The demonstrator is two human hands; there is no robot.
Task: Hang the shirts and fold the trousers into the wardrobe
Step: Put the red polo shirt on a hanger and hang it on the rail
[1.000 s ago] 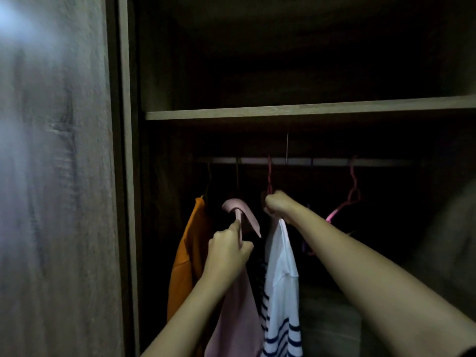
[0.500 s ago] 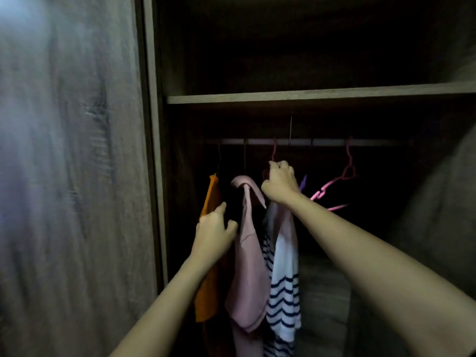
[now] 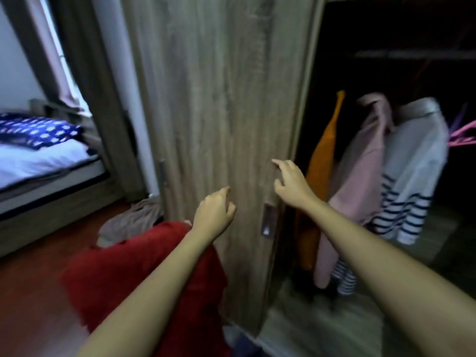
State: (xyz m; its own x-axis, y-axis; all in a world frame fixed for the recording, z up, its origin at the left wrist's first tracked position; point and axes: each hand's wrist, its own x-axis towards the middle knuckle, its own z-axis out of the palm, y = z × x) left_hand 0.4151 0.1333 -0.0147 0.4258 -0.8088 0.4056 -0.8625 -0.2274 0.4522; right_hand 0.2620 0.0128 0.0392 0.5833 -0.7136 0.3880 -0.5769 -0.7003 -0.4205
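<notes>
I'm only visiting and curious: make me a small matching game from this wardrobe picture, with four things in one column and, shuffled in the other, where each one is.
Things
1. orange hanging garment
2. pale pink hanging shirt
3. white shirt with dark stripes
4. red fuzzy cloth

Places
a. low down, left of the wooden wardrobe door
b. hanging nearest that door
c. middle of the three hanging
d. beside the pink hangers

Pairs: 1-b, 2-c, 3-d, 4-a
</notes>
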